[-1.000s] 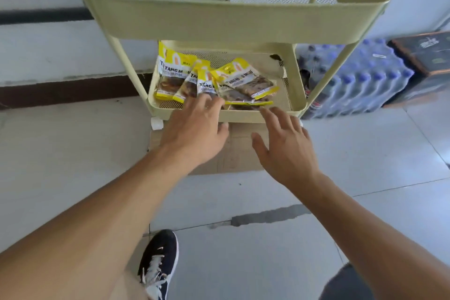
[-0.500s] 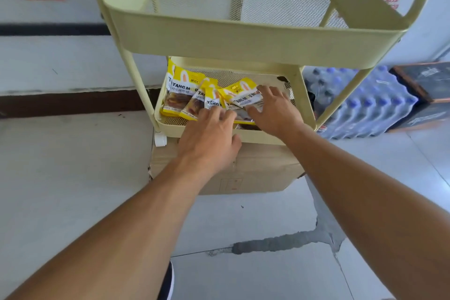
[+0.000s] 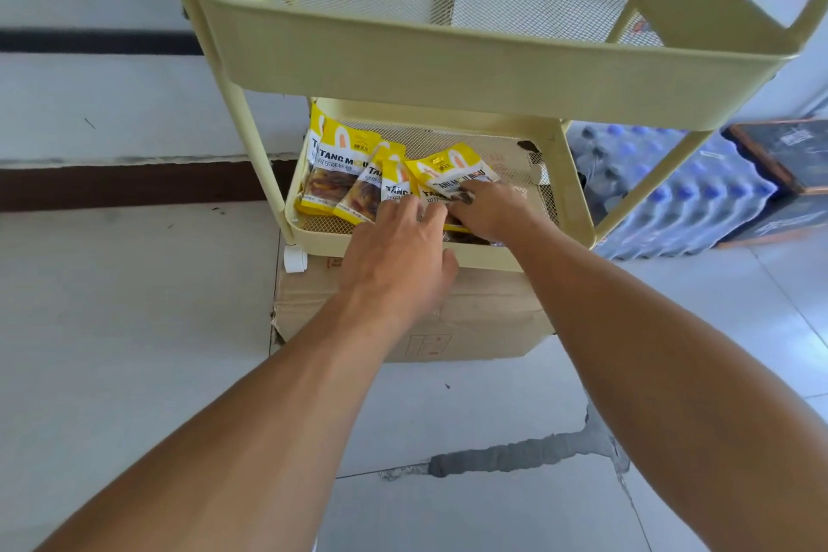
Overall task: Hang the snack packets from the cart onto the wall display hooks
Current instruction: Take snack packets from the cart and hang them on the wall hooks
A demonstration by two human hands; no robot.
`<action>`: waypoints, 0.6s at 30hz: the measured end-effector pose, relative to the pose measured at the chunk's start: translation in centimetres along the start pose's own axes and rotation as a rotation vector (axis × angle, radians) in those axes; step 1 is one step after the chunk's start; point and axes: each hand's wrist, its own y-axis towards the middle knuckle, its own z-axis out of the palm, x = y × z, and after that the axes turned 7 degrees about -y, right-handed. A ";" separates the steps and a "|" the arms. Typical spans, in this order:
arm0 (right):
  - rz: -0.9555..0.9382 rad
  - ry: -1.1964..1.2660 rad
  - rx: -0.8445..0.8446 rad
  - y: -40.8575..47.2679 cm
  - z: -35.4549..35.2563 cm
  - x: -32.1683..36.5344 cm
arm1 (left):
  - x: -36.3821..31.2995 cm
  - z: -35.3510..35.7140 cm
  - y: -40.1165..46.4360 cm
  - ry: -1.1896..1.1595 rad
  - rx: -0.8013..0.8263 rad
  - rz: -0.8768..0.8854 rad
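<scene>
Packets: your snack packets [image 3: 358, 175] lie fanned and overlapping in the cart's lower tray [image 3: 578, 202], so they need gathering first.
Left hand [image 3: 394, 251]: fingers extended flat on the pile, pinning it.
Right hand [image 3: 488, 211]: fingers curl onto the rightmost packet [image 3: 452, 173]; a full grip isn't clear.
Hooks: not in view.

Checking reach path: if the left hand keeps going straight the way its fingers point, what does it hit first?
Likely the yellow snack packets in the cart's lower tray; the left hand already has its fingertips at their near edges, though depth is unclear.
</scene>
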 end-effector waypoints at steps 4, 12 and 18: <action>-0.006 -0.062 -0.108 -0.1 0.5 0.0 | 0.4 0.0 -0.2 -0.011 -0.014 -0.026; -0.083 0.112 -0.381 -3.5 -0.7 -0.4 | 0.9 -0.3 -0.2 -0.178 -0.035 -0.139; -0.307 0.309 -0.635 -11.2 0.8 1.7 | -0.4 -1.6 0.5 -0.933 0.085 -0.370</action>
